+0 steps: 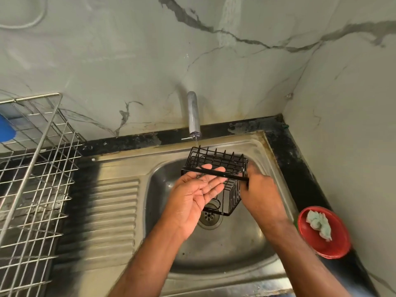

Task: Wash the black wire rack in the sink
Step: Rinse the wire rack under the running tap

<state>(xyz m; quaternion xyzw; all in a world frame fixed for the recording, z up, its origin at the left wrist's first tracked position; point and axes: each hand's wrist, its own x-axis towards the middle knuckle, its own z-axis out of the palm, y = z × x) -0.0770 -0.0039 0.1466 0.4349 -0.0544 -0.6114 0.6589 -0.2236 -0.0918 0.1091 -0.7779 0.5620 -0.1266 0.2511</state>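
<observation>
The black wire rack (218,160) hangs above the steel sink (246,243), right under the tap (193,114), from which a thin stream of water runs onto its back edge. My right hand (260,190) grips the rack's right end. My left hand (197,195) is flat and palm up, fingers apart, lying against the rack's front bar and underside. The rack's lower part is half hidden behind my left palm. The drain (209,218) shows below it.
A steel wire dish rack (32,179) stands on the left, over the ribbed drainboard (111,211). A red bowl (334,245) with a pale scrub cloth sits on the dark counter at the right. Marble walls close in behind and to the right.
</observation>
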